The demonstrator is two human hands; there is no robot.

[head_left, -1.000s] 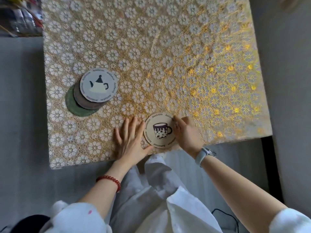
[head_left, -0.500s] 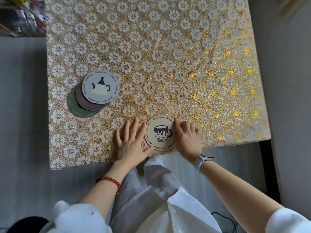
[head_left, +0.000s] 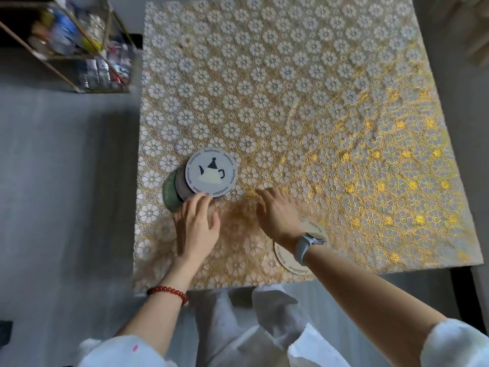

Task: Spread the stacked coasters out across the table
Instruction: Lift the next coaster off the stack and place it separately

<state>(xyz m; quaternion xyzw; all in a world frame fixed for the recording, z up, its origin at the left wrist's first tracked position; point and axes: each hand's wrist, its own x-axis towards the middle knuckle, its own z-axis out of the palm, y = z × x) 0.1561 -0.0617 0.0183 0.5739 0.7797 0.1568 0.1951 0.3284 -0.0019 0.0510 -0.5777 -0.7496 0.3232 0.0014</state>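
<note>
A fanned stack of round coasters lies at the table's left side: a pale teapot coaster (head_left: 211, 172) on top, a grey-brown coaster (head_left: 181, 185) under it and a green coaster (head_left: 170, 193) lowest. My left hand (head_left: 197, 225) is flat, fingers apart, its fingertips at the teapot coaster's near edge. My right hand (head_left: 277, 214) hovers open just right of the stack, holding nothing. A beige cup coaster (head_left: 288, 258) lies near the front edge, mostly hidden under my right wrist.
The table (head_left: 317, 88) wears a gold and white flower-patterned cloth. A wire shelf rack (head_left: 76, 46) with bottles stands on the grey floor at the far left. My white-trousered legs are below the front edge.
Both hands left the cup coaster and moved up and left to the stack. My head turned left, so the table now sits further right in view.
</note>
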